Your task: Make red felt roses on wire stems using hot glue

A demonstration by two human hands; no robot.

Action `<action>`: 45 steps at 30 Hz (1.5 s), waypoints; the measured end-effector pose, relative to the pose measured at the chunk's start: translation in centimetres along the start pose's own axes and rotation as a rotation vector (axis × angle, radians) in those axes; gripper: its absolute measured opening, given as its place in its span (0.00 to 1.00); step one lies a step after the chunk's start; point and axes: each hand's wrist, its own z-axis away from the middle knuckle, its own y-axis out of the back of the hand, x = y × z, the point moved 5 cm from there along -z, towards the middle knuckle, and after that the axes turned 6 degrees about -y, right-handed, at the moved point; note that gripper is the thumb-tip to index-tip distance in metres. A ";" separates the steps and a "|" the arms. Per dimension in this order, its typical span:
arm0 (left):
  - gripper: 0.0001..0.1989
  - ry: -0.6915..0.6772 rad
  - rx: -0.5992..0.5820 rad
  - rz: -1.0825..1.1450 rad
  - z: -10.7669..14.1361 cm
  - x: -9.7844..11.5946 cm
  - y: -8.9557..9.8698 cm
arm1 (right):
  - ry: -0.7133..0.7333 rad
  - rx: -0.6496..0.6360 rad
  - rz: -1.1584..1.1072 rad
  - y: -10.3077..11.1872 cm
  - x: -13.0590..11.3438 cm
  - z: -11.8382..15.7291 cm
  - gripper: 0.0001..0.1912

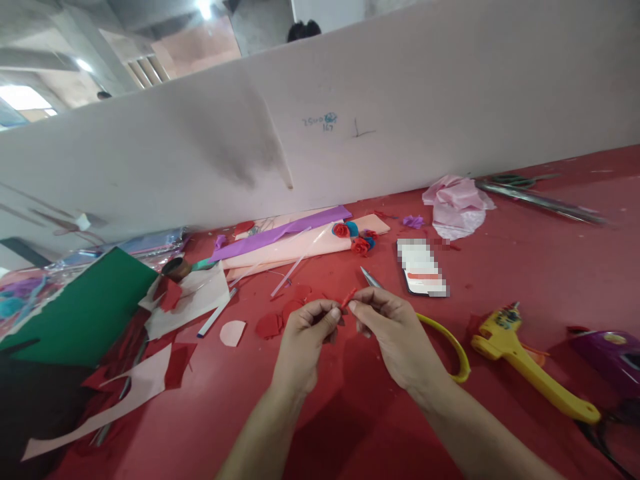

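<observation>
Between the fingertips of both hands is a small twisted piece of red crepe paper [349, 297]. My left hand [310, 337] pinches its lower end, and my right hand [395, 330] pinches it from the other side. Under my right hand lie scissors with a yellow handle [459, 353]; their blade points past my knuckles. Left of my left hand, rounded red paper pieces [269, 326] rest on the table beside a pale pink cut piece [233, 333]. Red and blue paper flowers [361, 246] lie beyond my hands.
A yellow glue gun [530, 367] and a purple object [613, 360] lie at right. A phone [424, 267] sits beyond my right hand. Purple and peach paper [285, 233] runs along the white partition [200, 133]. Scraps and green card [90, 307] are at left.
</observation>
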 end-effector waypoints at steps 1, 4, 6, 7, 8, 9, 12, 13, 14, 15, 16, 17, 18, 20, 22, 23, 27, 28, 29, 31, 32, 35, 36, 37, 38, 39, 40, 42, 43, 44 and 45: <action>0.06 0.023 -0.012 0.032 0.0 -0.1 -0.1 | 0.002 -0.001 0.001 0.0 0.0 0.0 0.04; 0.08 0.068 -0.039 0.102 0.0 0.0 -0.4 | 0.003 -0.009 -0.011 0.0 0.0 0.0 0.04; 0.08 0.090 -0.041 0.131 0.1 0.0 -0.5 | 0.005 -0.018 -0.023 0.0 -0.1 0.0 0.04; 0.09 0.101 -0.039 0.144 0.1 0.1 -0.5 | 0.004 -0.021 -0.029 0.0 -0.2 0.1 0.04; 0.09 0.111 -0.037 0.155 0.1 0.1 -0.5 | 0.003 -0.025 -0.035 0.0 -0.2 0.0 0.04; 0.09 0.121 -0.035 0.164 0.1 0.1 -0.6 | 0.000 -0.026 -0.042 0.0 -0.2 0.0 0.04; 0.10 0.133 -0.035 0.179 0.1 0.1 -0.6 | -0.007 -0.033 -0.071 0.0 -0.3 0.0 0.04; 0.10 0.134 -0.039 0.182 0.1 0.1 -0.6 | -0.005 -0.035 -0.081 0.1 -0.3 0.1 0.04; 0.10 0.135 -0.041 0.184 0.1 0.1 -0.6 | -0.003 -0.037 -0.088 0.1 -0.3 0.1 0.04; 0.10 0.136 -0.045 0.186 0.1 0.1 -0.7 | 0.001 -0.038 -0.089 0.1 -0.3 0.1 0.04; 0.10 0.138 -0.047 0.186 0.1 0.0 -0.7 | 0.006 -0.037 -0.085 0.1 -0.3 0.1 0.05; 0.10 0.141 -0.048 0.185 0.1 0.0 -0.7 | 0.011 -0.034 -0.075 0.2 -0.3 0.1 0.05; 0.11 0.142 -0.048 0.185 0.1 0.0 -0.7 | 0.015 -0.029 -0.061 0.2 -0.3 0.1 0.05; 0.11 0.143 -0.056 0.184 0.1 0.0 -0.6 | 0.022 -0.016 -0.028 0.3 -0.3 0.0 0.04; 0.12 0.147 -0.072 0.185 0.1 -0.1 -0.7 | 0.031 -0.002 0.001 0.4 -0.4 -0.1 0.04; 0.12 0.151 -0.082 0.185 0.1 -0.1 -0.7 | 0.035 0.002 0.009 0.4 -0.4 -0.1 0.03; 0.12 0.173 -0.114 0.217 0.1 -0.2 -0.8 | 0.013 -0.006 -0.020 0.2 -0.2 -0.2 0.03; 0.11 0.179 -0.122 0.231 0.1 -0.3 -0.9 | -0.001 -0.012 -0.033 0.2 -0.2 -0.2 0.03; 0.11 0.189 -0.128 0.248 0.1 -0.3 -0.9 | -0.014 -0.017 -0.046 0.1 -0.1 -0.2 0.03; 0.11 0.207 -0.132 0.279 0.1 -0.4 -0.9 | -0.035 -0.028 -0.064 -0.1 -0.1 -0.1 0.03; 0.11 0.217 -0.132 0.294 0.2 -0.5 -0.9 | -0.040 -0.033 -0.071 -0.2 -0.1 -0.1 0.04; 0.10 0.238 -0.132 0.323 0.2 -0.5 -0.9 | -0.039 -0.035 -0.075 -0.2 -0.3 0.0 0.05; 0.10 0.238 -0.134 0.326 0.2 -0.6 -0.9 | -0.031 -0.028 -0.067 -0.2 -0.3 0.0 0.05; 0.10 0.237 -0.135 0.326 0.2 -0.6 -0.9 | -0.017 -0.018 -0.052 -0.1 -0.4 0.0 0.05; 0.10 0.233 -0.132 0.322 0.2 -0.6 -0.9 | 0.005 -0.005 -0.026 0.0 -0.5 0.1 0.05; 0.10 0.227 -0.125 0.314 0.2 -0.6 -0.9 | 0.030 0.006 0.011 0.1 -0.6 0.1 0.05; 0.11 0.222 -0.115 0.301 0.2 -0.6 -0.9 | 0.055 0.015 0.052 0.2 -0.7 0.2 0.05; 0.12 0.210 -0.095 0.264 0.2 -0.6 -0.8 | 0.091 0.021 0.118 0.3 -0.8 0.3 0.05; 0.12 0.202 -0.090 0.244 0.2 -0.5 -0.8 | 0.099 0.021 0.135 0.4 -0.8 0.3 0.05; 0.12 0.193 -0.085 0.224 0.2 -0.5 -0.8 | 0.103 0.021 0.143 0.4 -0.8 0.3 0.05; 0.12 0.184 -0.079 0.205 0.1 -0.4 -0.7 | 0.105 0.022 0.146 0.4 -0.8 0.3 0.04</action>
